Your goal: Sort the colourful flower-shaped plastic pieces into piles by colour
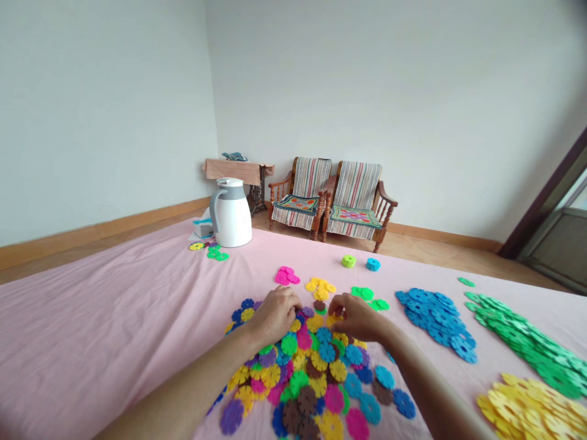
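A mixed pile of flower-shaped plastic discs point(316, 366) in many colours lies on the pink cloth in front of me. Over its back left part is my left hand point(276, 313), fingers curled down beside a purple disc; its fingertips are partly hidden. My right hand point(355, 316) is at the pile's back right, thumb and fingers bent around a yellow disc point(334, 320), and whether it grips the disc is unclear. Just beyond the hands lie small groups of pink discs point(287, 275), yellow discs point(320, 287) and green discs point(362, 293).
To the right are heaps of blue discs point(438, 321), green discs point(527, 336) and yellow discs point(534, 409). Small lime point(348, 261) and blue point(373, 264) stacks sit farther back. A white jug point(233, 217) stands at the back left. Two chairs are beyond.
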